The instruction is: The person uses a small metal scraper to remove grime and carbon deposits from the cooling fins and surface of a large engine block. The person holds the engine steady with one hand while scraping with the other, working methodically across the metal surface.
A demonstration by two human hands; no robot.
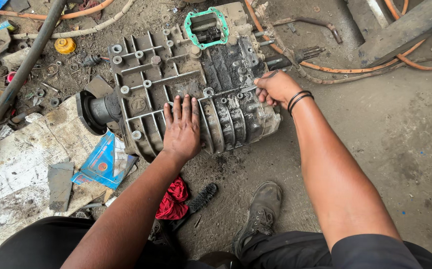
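A greasy ribbed metal gearbox housing (186,74) lies on the workshop floor in front of me. My left hand (182,128) rests flat on its near ribs, fingers together and holding nothing. My right hand (274,87) is at the housing's right side, closed on a thin metal tool (248,89) whose tip lies on the casing. Two black bands circle that wrist. A green gasket (190,26) frames the opening at the housing's far end.
A red rag (174,198) and a black brush (202,197) lie near my shoe (260,211). Cardboard (21,164), a blue packet (98,162), a long pipe (19,74), orange hoses (335,68) and scattered small parts surround the housing.
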